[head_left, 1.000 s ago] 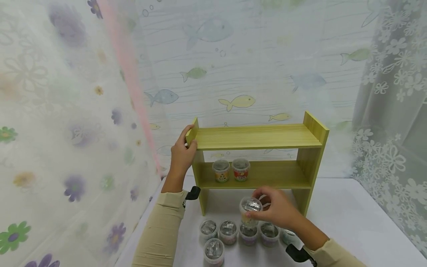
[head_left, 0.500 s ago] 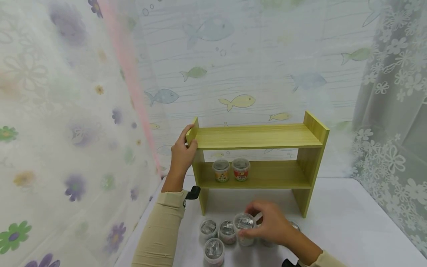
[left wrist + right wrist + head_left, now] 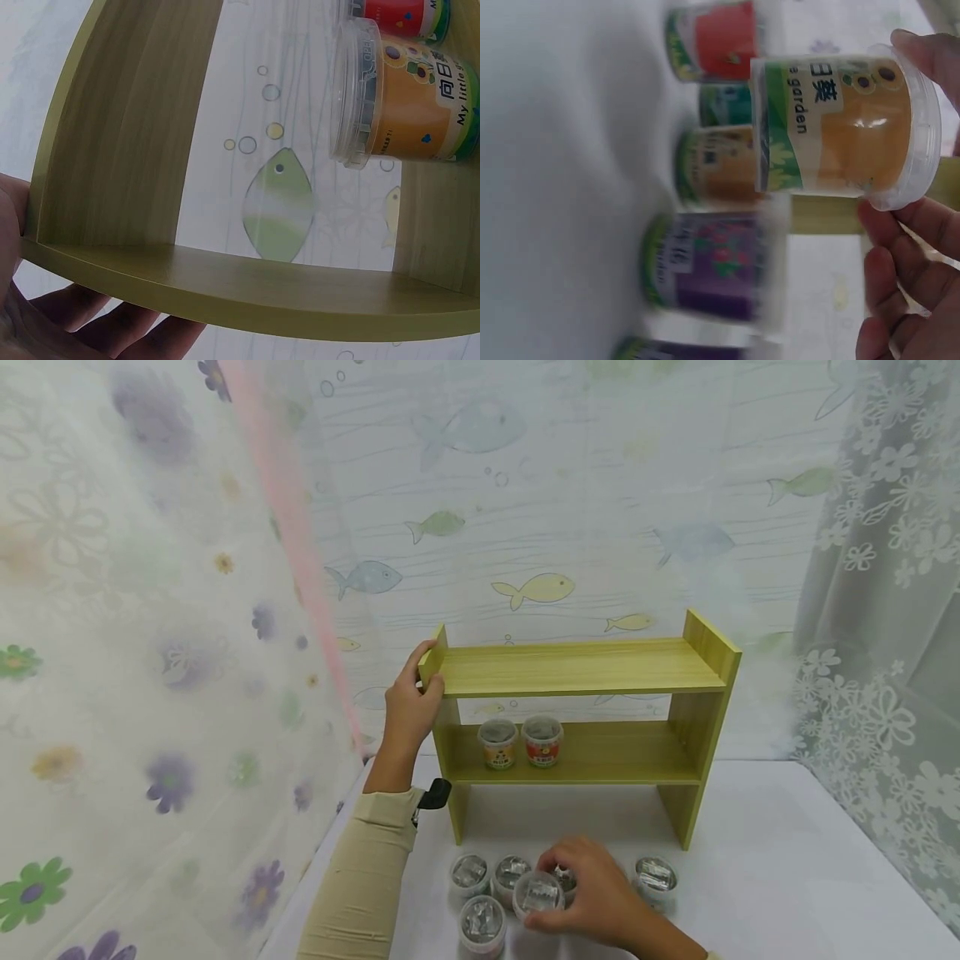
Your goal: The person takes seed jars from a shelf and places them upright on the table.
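My left hand (image 3: 412,706) grips the upper left side panel of a yellow-green wooden shelf (image 3: 585,668); in the left wrist view its fingers (image 3: 120,326) curl beneath the board edge. My right hand (image 3: 600,897) pinches a clear-lidded plastic tub (image 3: 537,897) by its lid rim. An orange sunflower label shows on this tub (image 3: 847,127) in the right wrist view, where it appears raised above the white table. Below the shelf stand several similar tubs, among them a purple-labelled tub (image 3: 712,266) and a red-labelled tub (image 3: 724,45). Some are partly hidden by my right hand.
On the middle board stand an orange-labelled tub (image 3: 498,745) and a red-labelled tub (image 3: 542,742), side by side at the left. One tub (image 3: 656,881) stands right of my right hand, and another tub (image 3: 482,925) nearer the front. Patterned curtains hang behind.
The right hand has carried the held tub down and leftward, toward the front of the table, uncovering the tub on the right. My left hand stays on the shelf panel.
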### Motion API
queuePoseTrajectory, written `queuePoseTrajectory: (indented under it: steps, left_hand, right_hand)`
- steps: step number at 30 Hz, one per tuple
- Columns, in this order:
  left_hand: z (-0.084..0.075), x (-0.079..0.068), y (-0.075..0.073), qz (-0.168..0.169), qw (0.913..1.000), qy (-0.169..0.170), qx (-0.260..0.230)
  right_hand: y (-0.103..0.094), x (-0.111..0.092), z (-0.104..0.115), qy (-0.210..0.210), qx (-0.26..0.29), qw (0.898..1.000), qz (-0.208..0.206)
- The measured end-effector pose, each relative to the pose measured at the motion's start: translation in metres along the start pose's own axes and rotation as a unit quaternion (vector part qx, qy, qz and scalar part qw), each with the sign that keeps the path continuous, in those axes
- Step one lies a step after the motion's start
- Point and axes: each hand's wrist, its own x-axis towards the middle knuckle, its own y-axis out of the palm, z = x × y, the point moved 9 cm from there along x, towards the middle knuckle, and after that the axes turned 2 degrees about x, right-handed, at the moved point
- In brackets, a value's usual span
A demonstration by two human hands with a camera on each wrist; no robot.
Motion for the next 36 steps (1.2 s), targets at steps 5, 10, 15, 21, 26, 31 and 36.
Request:
queuePoseTrajectory:
  steps: [5, 10, 15, 21, 26, 31, 36]
  left_hand:
    - [0.0, 0.0, 0.0, 0.001, 1.0, 0.001, -0.002]
    - [0.001, -0.001, 0.0, 0.005, 1.0, -0.003, -0.006]
    - [0.001, 0.0, 0.0, 0.005, 1.0, -0.002, -0.005]
    - [0.0, -0.001, -0.001, 0.0, 1.0, 0.0, -0.007]
    - [0.0, -0.001, -0.001, 0.001, 1.0, -0.002, -0.009]
    - [0.0, -0.001, -0.001, 0.002, 1.0, -0.002, -0.008]
    - [0.0, -0.001, 0.0, 0.001, 1.0, -0.001, -0.007]
  right_hand:
    - [0.009, -0.007, 0.001, -0.026, -0.025, 0.999, -0.024]
    - [0.014, -0.013, 0.003, -0.063, -0.063, 0.994, -0.062]
    - [0.018, -0.014, -0.001, -0.064, -0.097, 0.99, -0.078]
    - [0.022, -0.017, -0.004, -0.06, -0.122, 0.987, -0.081]
    - [0.024, -0.019, -0.004, -0.069, -0.13, 0.986, -0.083]
    - [0.025, -0.021, -0.004, -0.08, -0.134, 0.984, -0.086]
    - [0.026, -0.021, -0.005, -0.075, -0.132, 0.985, -0.084]
